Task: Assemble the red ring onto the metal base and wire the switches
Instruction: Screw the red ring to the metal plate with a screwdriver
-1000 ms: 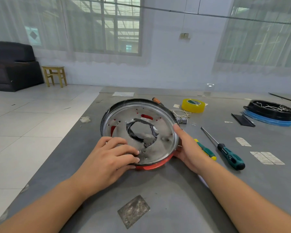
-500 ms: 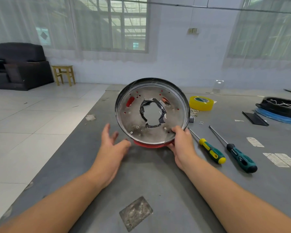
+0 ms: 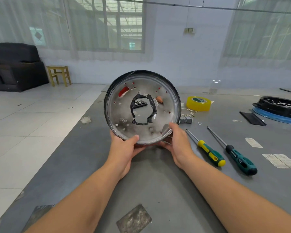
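Metal is now facing the camera almost square on: the metal base [image 3: 142, 107] is standing nearly upright and lifted off the grey surface [image 3: 158, 182], where a second ago it was lying flat there and half a second ago only its far edge was rising. The left hand [image 3: 124, 147], which was hovering free beside it half a second ago, is now gripping the lower rim, thumb on the face and fingers [image 3: 138, 150] curling underneath; the right hand [image 3: 178, 143] is gripping the lower right rim in the same way. The red ring [image 3: 123, 91] is showing only as red through a slot and small holes in the plate, so it seems to be sitting behind the base, and the red edge seen below it earlier is now hidden. I judge this to be an inspection or a turn-over before the wiring, with the switches [image 3: 186, 119] lying untouched on the surface just right of the base. The black shallow tray [image 3: 279, 106] on a blue ring at far right is holding a tangle of pale wires. Yellow tape [image 3: 198, 103] and two screwdrivers [image 3: 208, 152] are lying nearby.
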`<state>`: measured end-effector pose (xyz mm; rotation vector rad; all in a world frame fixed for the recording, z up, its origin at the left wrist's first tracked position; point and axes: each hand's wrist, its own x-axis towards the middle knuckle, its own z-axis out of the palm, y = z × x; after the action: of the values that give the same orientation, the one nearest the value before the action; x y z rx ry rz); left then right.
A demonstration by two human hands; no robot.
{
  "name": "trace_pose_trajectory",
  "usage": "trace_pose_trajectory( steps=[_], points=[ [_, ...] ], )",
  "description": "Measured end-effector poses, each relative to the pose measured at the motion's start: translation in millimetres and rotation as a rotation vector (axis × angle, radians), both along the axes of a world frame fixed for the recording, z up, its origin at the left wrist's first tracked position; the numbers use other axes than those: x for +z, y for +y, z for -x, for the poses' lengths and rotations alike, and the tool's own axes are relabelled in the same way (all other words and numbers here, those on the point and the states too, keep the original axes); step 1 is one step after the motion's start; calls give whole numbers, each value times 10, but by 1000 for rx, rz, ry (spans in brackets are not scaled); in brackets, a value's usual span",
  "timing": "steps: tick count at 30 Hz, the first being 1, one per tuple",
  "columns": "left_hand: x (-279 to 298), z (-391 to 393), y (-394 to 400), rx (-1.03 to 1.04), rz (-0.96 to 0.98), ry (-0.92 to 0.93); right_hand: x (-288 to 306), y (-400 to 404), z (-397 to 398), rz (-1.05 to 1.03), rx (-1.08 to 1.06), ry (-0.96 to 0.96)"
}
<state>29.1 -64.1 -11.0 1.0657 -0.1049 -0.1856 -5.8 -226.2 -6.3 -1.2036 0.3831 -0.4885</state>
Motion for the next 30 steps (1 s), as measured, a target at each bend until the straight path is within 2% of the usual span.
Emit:
trace_pose_trajectory(
  steps=[4, 22, 30],
  points=[
    [-17, -126, 142, 12, -50, -49, -24, 0, -66, 77, 26, 49],
    [-55, -165, 147, -16, -16, -25, -216, -93, -116, 170, 39, 7],
    [-69, -176, 155, -9, 14, -28, -212, -70, -105, 361, 12, 101]
  ],
)
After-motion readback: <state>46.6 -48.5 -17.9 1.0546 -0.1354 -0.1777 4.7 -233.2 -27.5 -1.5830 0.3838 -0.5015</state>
